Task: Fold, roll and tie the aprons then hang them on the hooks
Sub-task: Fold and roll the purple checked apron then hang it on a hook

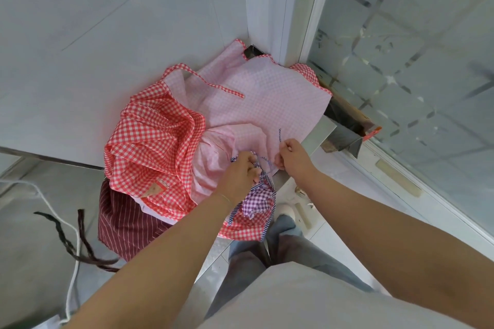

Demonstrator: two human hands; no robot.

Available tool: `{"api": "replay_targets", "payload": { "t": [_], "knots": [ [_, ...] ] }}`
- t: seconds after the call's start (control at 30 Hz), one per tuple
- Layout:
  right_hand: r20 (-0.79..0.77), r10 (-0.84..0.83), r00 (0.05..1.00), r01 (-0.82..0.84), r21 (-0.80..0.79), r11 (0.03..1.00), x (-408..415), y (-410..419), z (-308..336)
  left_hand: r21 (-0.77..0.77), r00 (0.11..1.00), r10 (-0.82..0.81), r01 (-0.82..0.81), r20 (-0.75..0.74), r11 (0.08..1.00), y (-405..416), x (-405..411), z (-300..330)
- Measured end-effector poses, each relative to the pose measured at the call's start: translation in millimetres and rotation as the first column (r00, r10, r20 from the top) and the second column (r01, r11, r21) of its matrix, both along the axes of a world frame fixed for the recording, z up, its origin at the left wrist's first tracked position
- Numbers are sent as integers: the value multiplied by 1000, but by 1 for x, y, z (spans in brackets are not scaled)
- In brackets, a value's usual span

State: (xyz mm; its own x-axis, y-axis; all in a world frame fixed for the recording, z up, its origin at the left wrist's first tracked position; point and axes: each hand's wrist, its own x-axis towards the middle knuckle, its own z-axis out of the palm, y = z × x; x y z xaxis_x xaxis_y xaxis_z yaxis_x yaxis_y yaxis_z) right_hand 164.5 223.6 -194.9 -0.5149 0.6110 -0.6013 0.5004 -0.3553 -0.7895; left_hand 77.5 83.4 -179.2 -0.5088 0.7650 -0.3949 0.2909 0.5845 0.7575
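A heap of aprons lies on a white counter corner [80, 88]. On top spreads a pale pink gingham apron [267, 99] with red-checked ruffles [149, 141]. A small purple-checked bundle [256, 201] with navy striped ties [268, 176] sits at the near edge. My left hand [238, 176] grips one striped tie just above the bundle. My right hand [292, 153] pinches another tie end and pulls it up to the right. A maroon striped apron [120, 224] hangs off the counter edge below the heap.
A frosted glass door [414, 61] stands at the right, with a white frame post [283, 8] at the corner. A white cord [72, 262] and dark maroon ties [80, 243] dangle at the lower left. My legs and a shoe [287, 209] are on the tiled floor.
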Motion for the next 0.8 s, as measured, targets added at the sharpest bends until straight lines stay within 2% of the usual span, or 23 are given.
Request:
{"api": "replay_targets", "payload": {
  "t": [0.03,0.1,0.27,0.43,0.53,0.6,0.67,0.7,0.8],
  "knots": [
    [-55,-35,998,34,-15,999,3,0,7,-12,998,45,-45,43,999,3,1,0],
    [-117,-55,992,57,6,998,8,-2,19,-54,997,63,-61,37,997,9,2,-3],
    [-101,41,994,-19,218,976,16,-11,33,-120,1000,-3,1,-21,993,18,3,-9],
    [-146,161,976,-128,213,969,2,-21,46,-124,991,-92,80,-101,989,18,5,-9],
    [-66,254,965,-247,94,964,1,-16,40,-80,996,-54,48,-69,996,10,6,-9],
    [-14,454,891,-453,52,890,6,-16,36,-43,999,-12,11,-38,999,6,6,-7],
    [92,629,772,-635,173,753,12,-17,29,-17,1000,13,-13,-18,1000,6,5,-6],
    [161,646,746,-665,231,711,14,-20,26,-16,1000,20,-20,-11,1000,5,5,-7],
    [258,574,777,-629,293,720,17,-23,16,-8,999,43,-43,31,999,3,3,-9]
  ]
}}
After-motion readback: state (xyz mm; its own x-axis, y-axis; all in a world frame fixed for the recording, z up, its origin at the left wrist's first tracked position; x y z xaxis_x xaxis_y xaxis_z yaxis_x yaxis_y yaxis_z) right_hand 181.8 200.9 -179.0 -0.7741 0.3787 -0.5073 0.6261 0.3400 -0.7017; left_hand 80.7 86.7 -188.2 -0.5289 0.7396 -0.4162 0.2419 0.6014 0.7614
